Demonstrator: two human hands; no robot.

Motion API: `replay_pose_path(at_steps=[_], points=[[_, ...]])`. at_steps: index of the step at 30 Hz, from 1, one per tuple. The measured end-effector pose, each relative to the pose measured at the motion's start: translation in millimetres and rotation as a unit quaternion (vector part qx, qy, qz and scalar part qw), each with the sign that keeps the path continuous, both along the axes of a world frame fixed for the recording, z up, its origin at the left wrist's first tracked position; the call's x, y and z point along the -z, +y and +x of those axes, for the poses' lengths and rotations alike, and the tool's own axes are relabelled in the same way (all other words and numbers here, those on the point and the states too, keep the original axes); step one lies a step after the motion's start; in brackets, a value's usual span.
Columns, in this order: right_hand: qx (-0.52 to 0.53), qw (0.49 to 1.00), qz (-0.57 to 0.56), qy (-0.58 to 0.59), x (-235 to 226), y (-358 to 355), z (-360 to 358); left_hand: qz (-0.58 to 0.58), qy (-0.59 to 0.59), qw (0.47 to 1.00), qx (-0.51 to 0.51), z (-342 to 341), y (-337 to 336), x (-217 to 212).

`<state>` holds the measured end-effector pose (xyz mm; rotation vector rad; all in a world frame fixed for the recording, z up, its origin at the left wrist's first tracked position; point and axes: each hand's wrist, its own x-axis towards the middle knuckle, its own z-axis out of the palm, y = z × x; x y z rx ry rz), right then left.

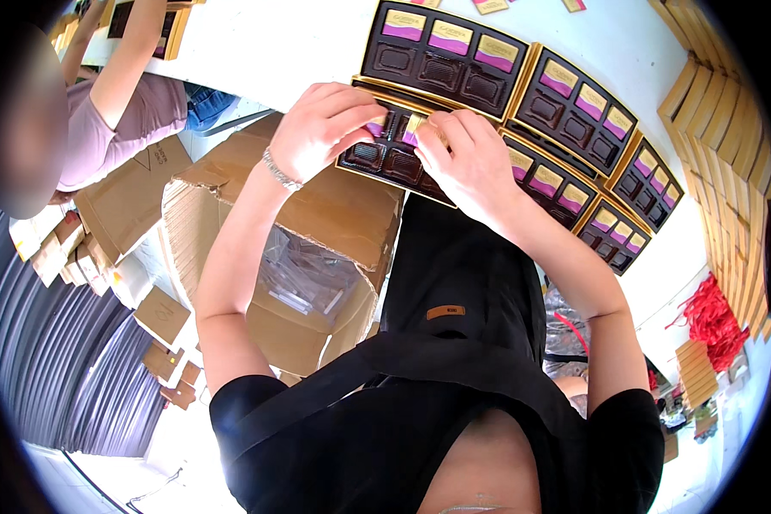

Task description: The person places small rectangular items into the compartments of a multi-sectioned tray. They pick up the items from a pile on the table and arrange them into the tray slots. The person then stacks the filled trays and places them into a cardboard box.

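Observation:
Both of my hands work over a shallow gold-rimmed box (366,156) with a dark compartmented insert. My left hand (321,128) is closed at its left end, fingertips pinching a small gold-and-purple wrapped square (374,128). Beside it, my right hand (475,163) has its fingers bent together on another gold-and-purple wrapped square (412,130), in the back row. The front-row compartments that show hold no squares. The right part of this box is hidden under my right hand.
Similar boxes (441,64) with wrapped squares in their back rows stand behind and to the right on the white table (274,43). Flat box pieces (720,163) are stacked along the right. An opened carton (231,197) with clear plastic stands below left. Another person (128,128) works at the far left.

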<state>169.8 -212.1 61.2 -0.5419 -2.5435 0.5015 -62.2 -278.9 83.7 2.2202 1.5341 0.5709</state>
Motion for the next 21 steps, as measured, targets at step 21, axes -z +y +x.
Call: replay_pose_path(at_steps=[21], points=[[0.001, 0.967, -0.076, -0.244, 1.1, -37.0, 45.6, 0.014, 0.144, 0.989, 0.014, 59.0, -52.0, 35.7]])
